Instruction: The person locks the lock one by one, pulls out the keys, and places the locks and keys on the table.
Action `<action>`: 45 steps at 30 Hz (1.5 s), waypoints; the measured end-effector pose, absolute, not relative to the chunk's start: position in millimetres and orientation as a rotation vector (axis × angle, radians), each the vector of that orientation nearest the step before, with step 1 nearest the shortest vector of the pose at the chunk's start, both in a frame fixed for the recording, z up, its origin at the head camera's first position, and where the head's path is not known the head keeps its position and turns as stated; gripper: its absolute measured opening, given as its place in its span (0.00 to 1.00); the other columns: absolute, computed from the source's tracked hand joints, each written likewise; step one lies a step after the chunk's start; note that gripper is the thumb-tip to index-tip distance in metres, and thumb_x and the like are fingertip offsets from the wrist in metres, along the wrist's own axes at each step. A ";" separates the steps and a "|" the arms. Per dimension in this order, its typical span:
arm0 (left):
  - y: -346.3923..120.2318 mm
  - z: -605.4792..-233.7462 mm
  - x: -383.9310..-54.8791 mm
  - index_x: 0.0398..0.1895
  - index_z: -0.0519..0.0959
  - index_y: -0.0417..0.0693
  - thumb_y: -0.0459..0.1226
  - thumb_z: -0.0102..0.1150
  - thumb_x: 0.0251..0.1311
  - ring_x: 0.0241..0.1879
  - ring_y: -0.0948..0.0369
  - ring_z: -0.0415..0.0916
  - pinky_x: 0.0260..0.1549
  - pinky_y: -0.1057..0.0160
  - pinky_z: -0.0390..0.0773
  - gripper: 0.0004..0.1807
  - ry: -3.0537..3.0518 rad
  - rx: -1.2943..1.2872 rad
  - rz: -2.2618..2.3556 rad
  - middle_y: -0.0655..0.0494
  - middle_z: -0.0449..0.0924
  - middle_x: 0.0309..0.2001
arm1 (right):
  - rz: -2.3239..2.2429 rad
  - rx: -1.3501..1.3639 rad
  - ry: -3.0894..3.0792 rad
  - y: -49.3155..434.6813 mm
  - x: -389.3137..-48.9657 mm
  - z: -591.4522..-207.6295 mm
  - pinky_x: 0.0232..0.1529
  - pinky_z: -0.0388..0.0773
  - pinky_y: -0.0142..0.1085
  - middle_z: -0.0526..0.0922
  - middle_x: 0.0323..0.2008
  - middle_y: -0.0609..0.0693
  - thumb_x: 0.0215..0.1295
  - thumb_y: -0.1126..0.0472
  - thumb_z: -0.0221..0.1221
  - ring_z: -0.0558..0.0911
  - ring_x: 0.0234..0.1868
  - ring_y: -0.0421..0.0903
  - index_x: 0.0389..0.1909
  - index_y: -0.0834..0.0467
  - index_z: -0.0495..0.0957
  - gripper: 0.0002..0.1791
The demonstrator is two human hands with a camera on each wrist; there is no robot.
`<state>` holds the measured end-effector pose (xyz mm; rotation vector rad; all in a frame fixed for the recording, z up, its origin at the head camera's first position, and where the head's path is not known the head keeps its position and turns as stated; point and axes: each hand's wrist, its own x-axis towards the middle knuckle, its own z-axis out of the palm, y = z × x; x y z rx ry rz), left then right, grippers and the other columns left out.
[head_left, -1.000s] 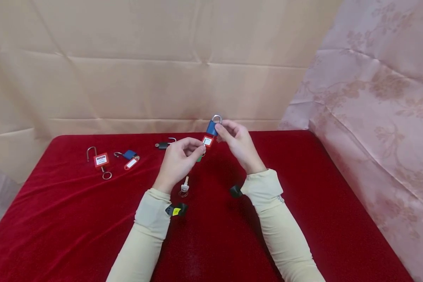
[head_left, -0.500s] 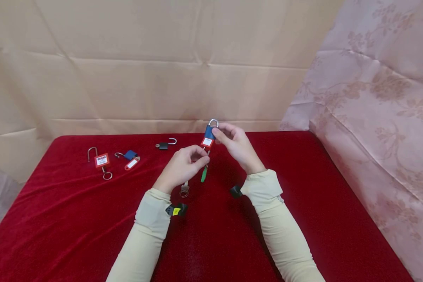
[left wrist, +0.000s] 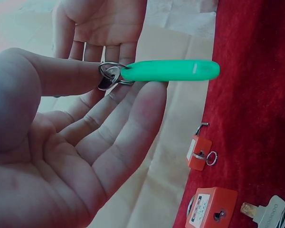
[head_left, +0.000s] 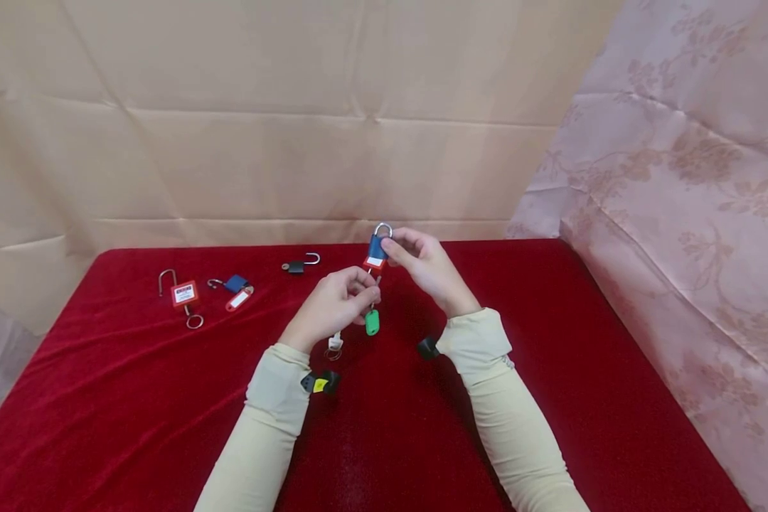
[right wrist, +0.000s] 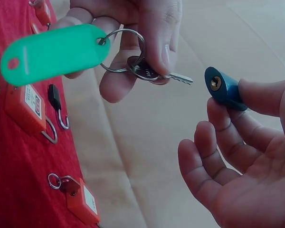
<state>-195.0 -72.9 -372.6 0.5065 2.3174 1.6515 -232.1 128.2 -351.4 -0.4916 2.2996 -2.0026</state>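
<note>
My right hand [head_left: 425, 267] pinches a blue padlock [head_left: 377, 246] between thumb and fingers, its silver shackle pointing up in the head view. The keyhole on the padlock's base [right wrist: 216, 83] faces the key in the right wrist view. Below and to the left, my left hand [head_left: 336, 302] pinches a small silver key [right wrist: 181, 79] by its head, the blade pointing at the keyhole with a short gap between. On the key's ring [right wrist: 143, 45] hangs a green tag [head_left: 372, 323], which shows side-on in the left wrist view.
On the red cloth [head_left: 550, 398] lie a red padlock [head_left: 184, 292] with its shackle open, a blue padlock [head_left: 235, 282] with a red tag [head_left: 239, 299], and a black padlock [head_left: 296, 267]. Another red padlock [head_left: 374, 263] sits behind the hands; a loose key [head_left: 336, 343] lies near the left wrist.
The blue padlock has come down and slightly left with my right hand. My left hand has lowered, and the green tag has swung down to hang below it.
</note>
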 end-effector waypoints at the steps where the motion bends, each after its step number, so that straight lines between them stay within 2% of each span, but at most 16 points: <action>1: -72.5 -373.2 -195.1 0.51 0.77 0.44 0.37 0.62 0.69 0.38 0.53 0.83 0.39 0.53 0.85 0.11 2.311 0.502 1.653 0.40 0.82 0.46 | -1.997 -0.490 2.302 128.8 -232.2 -351.7 0.56 0.77 0.48 0.84 0.45 0.54 0.73 0.60 0.60 0.83 0.44 0.49 0.55 0.64 0.79 0.15; 8: -66.4 -380.0 -196.8 0.49 0.77 0.40 0.36 0.61 0.70 0.33 0.55 0.85 0.34 0.58 0.86 0.10 2.257 0.466 1.656 0.41 0.85 0.41 | -1.949 -0.495 2.307 131.0 -235.8 -355.0 0.57 0.76 0.51 0.85 0.42 0.54 0.73 0.60 0.60 0.83 0.42 0.48 0.53 0.65 0.80 0.15; 13: -64.2 -384.4 -197.7 0.46 0.77 0.37 0.34 0.60 0.70 0.30 0.56 0.84 0.33 0.58 0.86 0.09 2.235 0.441 1.606 0.46 0.85 0.35 | -1.910 -0.479 2.329 132.2 -236.4 -355.9 0.55 0.77 0.46 0.86 0.40 0.53 0.73 0.60 0.60 0.82 0.41 0.48 0.53 0.65 0.80 0.15; 17: -64.1 -389.5 -198.3 0.45 0.78 0.37 0.34 0.59 0.70 0.29 0.56 0.84 0.33 0.58 0.86 0.07 2.241 0.413 1.571 0.47 0.85 0.34 | -1.885 -0.481 2.345 133.5 -237.6 -357.0 0.53 0.77 0.45 0.86 0.40 0.53 0.73 0.59 0.60 0.82 0.42 0.50 0.54 0.64 0.80 0.15; 24: -57.9 -399.1 -199.3 0.42 0.78 0.37 0.34 0.58 0.70 0.28 0.56 0.84 0.33 0.58 0.86 0.07 2.245 0.373 1.495 0.49 0.84 0.33 | -1.829 -0.484 2.382 134.7 -238.8 -359.5 0.55 0.75 0.53 0.86 0.39 0.53 0.73 0.58 0.60 0.81 0.43 0.54 0.53 0.62 0.81 0.14; 30: -50.3 -406.3 -197.8 0.39 0.79 0.38 0.33 0.59 0.69 0.28 0.57 0.83 0.32 0.59 0.85 0.05 2.301 0.396 1.421 0.49 0.83 0.32 | -1.773 -0.467 2.420 135.4 -239.6 -361.2 0.46 0.76 0.40 0.84 0.36 0.52 0.73 0.58 0.60 0.78 0.41 0.58 0.52 0.63 0.81 0.14; 33: -50.3 -407.9 -197.6 0.38 0.79 0.39 0.33 0.60 0.68 0.29 0.56 0.82 0.31 0.60 0.84 0.05 2.353 0.404 1.380 0.50 0.82 0.32 | -1.753 -0.466 2.403 135.6 -240.6 -362.1 0.46 0.75 0.38 0.83 0.38 0.57 0.74 0.58 0.60 0.78 0.44 0.62 0.52 0.63 0.81 0.14; 35: -51.1 -409.5 -198.2 0.37 0.79 0.39 0.33 0.60 0.68 0.28 0.56 0.81 0.30 0.61 0.83 0.04 2.375 0.407 1.360 0.51 0.82 0.31 | -1.736 -0.462 2.392 136.0 -241.3 -362.8 0.47 0.76 0.40 0.83 0.38 0.58 0.74 0.58 0.60 0.78 0.45 0.63 0.52 0.62 0.81 0.14; 38: -52.1 -411.3 -199.2 0.37 0.80 0.40 0.33 0.61 0.68 0.28 0.57 0.80 0.29 0.61 0.83 0.04 2.385 0.412 1.349 0.51 0.81 0.31 | -1.723 -0.449 2.368 135.9 -241.9 -364.2 0.53 0.76 0.49 0.83 0.41 0.62 0.74 0.58 0.59 0.79 0.44 0.60 0.52 0.63 0.80 0.14; 40: -52.4 -412.4 -199.8 0.37 0.80 0.40 0.33 0.61 0.68 0.27 0.56 0.80 0.29 0.61 0.83 0.04 2.385 0.406 1.361 0.51 0.81 0.30 | -1.707 -0.422 2.370 135.7 -242.3 -365.5 0.56 0.74 0.55 0.83 0.41 0.59 0.74 0.57 0.60 0.79 0.43 0.58 0.52 0.63 0.80 0.14; 42: -52.3 -412.4 -200.2 0.37 0.80 0.40 0.33 0.62 0.67 0.26 0.56 0.81 0.29 0.61 0.83 0.04 2.390 0.395 1.374 0.50 0.82 0.30 | -1.694 -0.389 2.367 135.2 -242.6 -366.9 0.59 0.72 0.59 0.83 0.42 0.60 0.73 0.58 0.60 0.79 0.45 0.60 0.53 0.64 0.80 0.15; 45: -51.8 -413.4 -200.5 0.36 0.79 0.39 0.32 0.62 0.67 0.24 0.56 0.81 0.26 0.61 0.84 0.04 2.419 0.364 1.369 0.49 0.82 0.28 | -1.647 -0.334 2.380 135.2 -242.9 -369.2 0.59 0.73 0.58 0.83 0.42 0.56 0.73 0.57 0.61 0.79 0.49 0.66 0.54 0.63 0.79 0.16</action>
